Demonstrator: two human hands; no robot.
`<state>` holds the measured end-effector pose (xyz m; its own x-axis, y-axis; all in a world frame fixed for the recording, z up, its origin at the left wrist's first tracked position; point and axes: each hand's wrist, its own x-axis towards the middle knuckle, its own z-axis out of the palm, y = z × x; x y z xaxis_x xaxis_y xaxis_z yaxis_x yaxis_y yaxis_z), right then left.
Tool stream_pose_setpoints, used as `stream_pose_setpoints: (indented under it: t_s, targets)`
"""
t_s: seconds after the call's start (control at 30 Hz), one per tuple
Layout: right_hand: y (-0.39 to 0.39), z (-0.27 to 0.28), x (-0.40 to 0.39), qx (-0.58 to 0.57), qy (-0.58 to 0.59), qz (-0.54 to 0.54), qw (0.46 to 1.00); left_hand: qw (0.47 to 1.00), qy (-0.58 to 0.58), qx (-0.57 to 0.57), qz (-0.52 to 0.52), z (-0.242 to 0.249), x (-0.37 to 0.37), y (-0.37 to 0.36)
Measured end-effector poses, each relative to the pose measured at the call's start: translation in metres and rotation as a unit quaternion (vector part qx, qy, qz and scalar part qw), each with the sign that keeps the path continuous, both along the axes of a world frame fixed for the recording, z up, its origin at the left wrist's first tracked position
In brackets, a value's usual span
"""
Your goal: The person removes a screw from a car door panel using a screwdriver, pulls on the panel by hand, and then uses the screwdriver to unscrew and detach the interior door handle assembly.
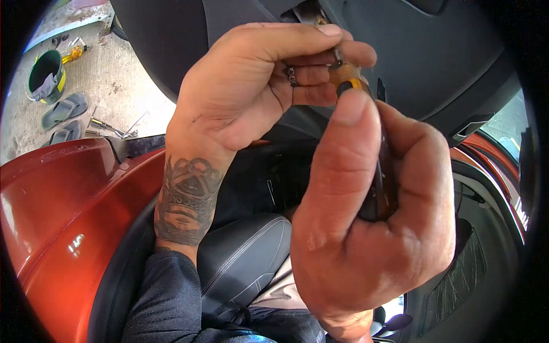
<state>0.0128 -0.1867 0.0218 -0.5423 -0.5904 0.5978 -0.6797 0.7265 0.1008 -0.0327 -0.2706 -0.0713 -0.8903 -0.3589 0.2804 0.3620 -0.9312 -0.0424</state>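
My right hand (377,223) is wrapped around the handle of a screwdriver (345,74), its thumb lying along the dark and amber grip. The thin metal shaft points up and away from me. My left hand (246,86), palm turned toward me, has its thumb and fingers curled around that shaft. Just beyond the fingertips is an opening (307,12) in the dark trim panel (412,46), with a metal part inside. The screwdriver's tip is hidden behind my left fingers.
Orange-red car bodywork (68,200) curves along the left. A black stitched leather seat (246,246) lies below my hands. On the concrete floor (126,74) are a dark bucket (46,71) with a cloth, grey slippers (64,110), a yellow-handled tool (74,54) and metal tools (106,126).
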Motion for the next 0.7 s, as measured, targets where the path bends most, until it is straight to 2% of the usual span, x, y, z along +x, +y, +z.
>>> stream_pose_setpoints:
  t_s: [0.03,0.07,0.17,0.2,0.3,0.43,0.47,0.5,0.57,0.63,0.7]
  targets:
    - [-0.001,-0.001,-0.001,-0.031,-0.026,-0.040,0.998,1.000,-0.005,-0.005,-0.003,0.001,0.000,0.000]
    - [0.003,-0.004,-0.010,-0.029,-0.040,0.036,0.998,1.000,-0.006,0.013,0.004,0.001,-0.003,0.001]
    - [0.003,0.004,0.000,0.049,-0.103,0.059,0.992,1.000,0.012,0.019,0.016,-0.003,-0.012,-0.001]
    - [0.008,0.001,-0.003,0.016,-0.099,0.099,0.990,0.999,0.029,0.008,0.018,-0.004,-0.014,-0.001]
    - [0.021,-0.002,-0.014,0.049,0.014,0.165,0.985,0.999,0.016,-0.016,0.048,-0.005,-0.018,0.002]
    - [0.017,-0.003,-0.006,0.073,0.042,0.097,0.992,1.000,0.002,-0.004,0.004,-0.003,-0.004,-0.003]
    - [0.014,0.000,-0.002,0.067,-0.004,0.060,0.996,1.000,0.013,-0.002,-0.022,-0.004,-0.003,-0.004]
    - [0.015,-0.001,-0.004,0.059,0.001,0.074,0.995,0.999,0.023,0.000,-0.046,-0.004,-0.002,-0.005]
    - [0.015,-0.003,-0.008,0.046,0.012,0.102,0.994,0.999,0.042,-0.009,-0.021,-0.009,-0.007,-0.003]
    - [0.005,0.002,0.000,0.044,-0.105,-0.013,0.993,0.998,0.061,-0.018,0.003,-0.012,-0.013,-0.001]
    - [-0.008,0.009,0.004,0.091,-0.206,-0.132,0.965,0.998,0.056,0.003,-0.002,-0.010,-0.018,0.002]
